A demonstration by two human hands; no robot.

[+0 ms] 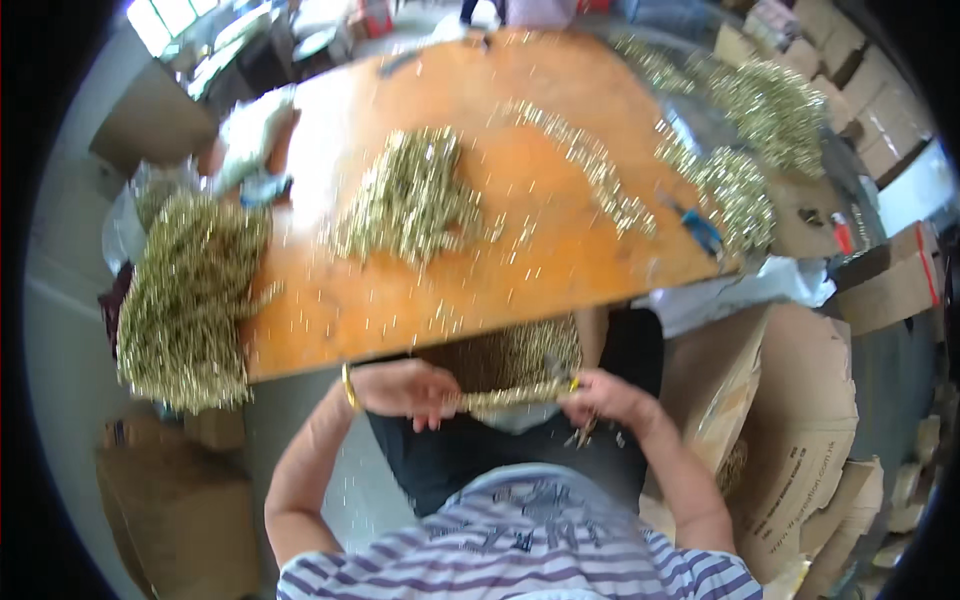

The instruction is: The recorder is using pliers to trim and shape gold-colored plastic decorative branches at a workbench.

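Note:
My left hand (415, 392), with a gold bangle at its wrist, is closed on one end of a bundle of thin gold metallic strands (510, 396). The bundle stretches across my lap to my right hand (603, 394), which is closed around a small pair of pliers (556, 368) with a bit of yellow at the grip. The pliers' dark jaws point up beside the strands; whether those fingers also grip the bundle is hard to tell. Behind the strands, under the table edge, a mass of small gold pieces (540, 345) lies in a container on my lap.
On the orange wooden table (400, 310) lie a gold pile (415, 195), a larger heap (190, 300) hanging over the left edge and a blue-handled tool (700, 228). More gold strands (770, 110) lie at far right. An opened cardboard box (800, 400) stands beside my right arm.

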